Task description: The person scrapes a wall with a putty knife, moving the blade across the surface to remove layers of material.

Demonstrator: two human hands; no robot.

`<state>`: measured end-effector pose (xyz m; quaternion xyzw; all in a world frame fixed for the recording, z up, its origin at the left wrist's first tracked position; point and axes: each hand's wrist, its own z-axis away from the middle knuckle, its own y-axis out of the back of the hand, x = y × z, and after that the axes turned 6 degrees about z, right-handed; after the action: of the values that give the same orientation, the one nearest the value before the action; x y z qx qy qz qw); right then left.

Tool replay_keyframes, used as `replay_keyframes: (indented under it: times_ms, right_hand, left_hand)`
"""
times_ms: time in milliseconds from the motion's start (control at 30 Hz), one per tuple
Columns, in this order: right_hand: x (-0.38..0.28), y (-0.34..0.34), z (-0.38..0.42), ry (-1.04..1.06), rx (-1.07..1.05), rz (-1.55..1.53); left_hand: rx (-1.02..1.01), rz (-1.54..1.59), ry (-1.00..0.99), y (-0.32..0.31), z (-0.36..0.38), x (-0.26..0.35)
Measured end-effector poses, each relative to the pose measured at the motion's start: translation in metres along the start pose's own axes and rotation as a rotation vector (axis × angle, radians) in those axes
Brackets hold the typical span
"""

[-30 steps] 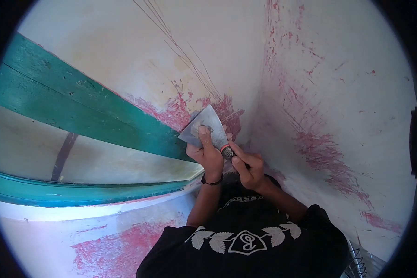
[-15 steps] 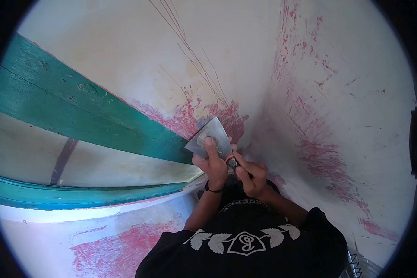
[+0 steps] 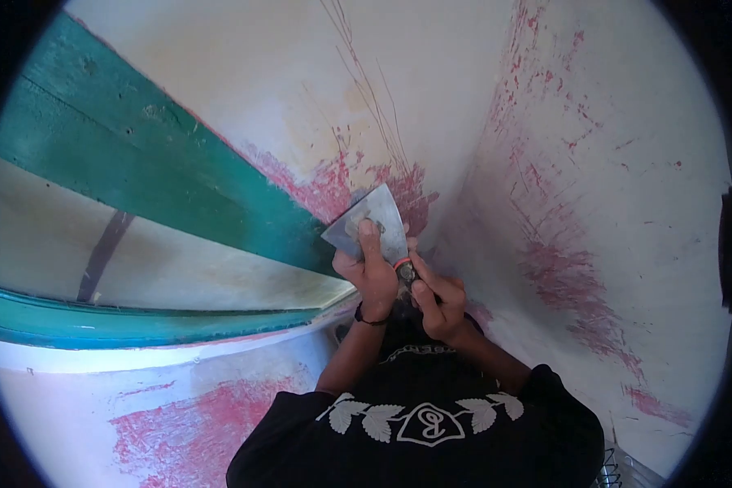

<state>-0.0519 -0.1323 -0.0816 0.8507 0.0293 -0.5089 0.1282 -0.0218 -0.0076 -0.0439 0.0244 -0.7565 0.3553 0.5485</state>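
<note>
A wide metal scraper [image 3: 386, 215] is held in both hands, its straight edge toward the upper left, near a patch of red marks [image 3: 329, 191] on the pale wall. The thumb of my left hand [image 3: 372, 272] presses flat on the blade, with the other fingers behind it. My right hand [image 3: 441, 301] grips the dark handle [image 3: 407, 272], which has an orange ring where it meets the blade. Whether the blade's edge touches the wall is unclear.
A green board [image 3: 163, 171] runs diagonally at the left, above a blue-green ledge [image 3: 138, 328]. The right wall [image 3: 642, 211] carries red scraped marks. More red paint [image 3: 195, 431] shows at the lower left. Metal coils [image 3: 610, 468] stand at the lower right.
The view has shifted slightly, moving the walls and board in the picture. Both hands keep hold of the scraper, which appears slightly higher in the view.
</note>
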Motion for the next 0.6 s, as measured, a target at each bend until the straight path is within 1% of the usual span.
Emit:
replay_keyframes:
  times_ms: [67,200,300,400,567,600]
  right_hand:
    - [-0.0007,0.0000,-0.0001,-0.018,-0.011,-0.005]
    - [0.0032,0.0008,0.0017,0.015,0.000,-0.004]
    - [-0.0005,-0.0011,0.0030,-0.009,0.007,-0.014]
    - [-0.0008,0.0003,0.0028,-0.022,0.003,-0.029]
    - [0.0036,-0.0014,0.0071,-0.066,-0.012,-0.049]
    - [0.0044,-0.0016,0.0070,-0.050,-0.002,-0.047]
  left_hand:
    - [0.014,0.019,0.008,0.0038,0.0050,-0.0022]
    - [0.038,0.076,-0.033,-0.0043,0.0059,-0.0007]
    - [-0.004,0.063,0.019,0.0029,0.0048,0.0012]
    - [0.036,0.069,-0.031,-0.0026,0.0073,-0.0008]
    - [0.008,0.020,-0.002,0.0036,0.0068,-0.0018]
    - [0.009,0.022,0.001,0.0023,0.0073,-0.0011]
